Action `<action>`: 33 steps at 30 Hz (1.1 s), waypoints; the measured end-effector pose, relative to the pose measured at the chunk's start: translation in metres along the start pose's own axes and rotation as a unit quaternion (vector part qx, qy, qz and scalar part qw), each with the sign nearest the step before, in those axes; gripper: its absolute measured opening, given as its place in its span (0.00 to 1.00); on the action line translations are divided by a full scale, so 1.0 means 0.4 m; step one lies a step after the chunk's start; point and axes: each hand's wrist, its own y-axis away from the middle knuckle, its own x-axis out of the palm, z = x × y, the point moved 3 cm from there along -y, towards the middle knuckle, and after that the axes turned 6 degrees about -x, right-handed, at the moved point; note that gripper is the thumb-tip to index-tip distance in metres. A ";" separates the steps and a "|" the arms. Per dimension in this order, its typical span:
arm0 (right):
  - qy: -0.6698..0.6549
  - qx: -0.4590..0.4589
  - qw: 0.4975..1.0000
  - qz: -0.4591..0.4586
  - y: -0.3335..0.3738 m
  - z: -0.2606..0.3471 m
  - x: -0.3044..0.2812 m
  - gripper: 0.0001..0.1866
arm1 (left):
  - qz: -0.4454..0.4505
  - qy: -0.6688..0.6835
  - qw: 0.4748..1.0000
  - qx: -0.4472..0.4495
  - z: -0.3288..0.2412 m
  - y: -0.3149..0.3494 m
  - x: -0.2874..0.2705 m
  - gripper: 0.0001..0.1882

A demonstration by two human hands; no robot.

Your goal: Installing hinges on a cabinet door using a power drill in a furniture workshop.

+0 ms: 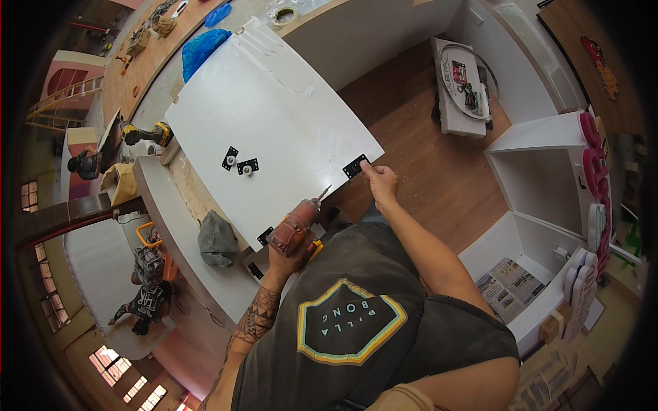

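My left hand point(293, 258) is wrapped round the handle of a red cordless drill point(293, 226), whose bit points up and right over a white panel point(281, 116). At the panel's near right corner, my right hand point(382, 185) presses a black mounting plate point(354, 166) with thumb and fingers; its fingertips are partly hidden. Another black plate point(265, 235) sits at the near left corner, beside the drill. Two small casters with black plates, one farther left point(230, 158) and one caster point(248, 167) next to it, lie loose on the panel.
Left of the panel are a grey cloth point(217, 240) and a yellow-black power tool point(147, 133). Blue plastic point(203, 51) lies at its far edge. White cabinets point(534, 164) stand right, and a white box point(458, 89) rests on the wooden floor. People work at far left.
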 end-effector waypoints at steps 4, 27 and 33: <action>0.038 -0.004 0.998 0.047 -0.001 0.001 0.008 0.28 | 0.025 0.047 0.996 -0.071 0.023 0.002 0.007 0.15; 0.014 -0.022 0.996 0.087 -0.013 0.003 0.028 0.21 | 0.056 0.017 0.997 -0.041 0.030 -0.021 0.039 0.20; 0.027 -0.017 0.996 0.081 -0.016 -0.015 0.028 0.18 | 0.071 0.005 0.997 -0.039 0.023 -0.038 0.041 0.21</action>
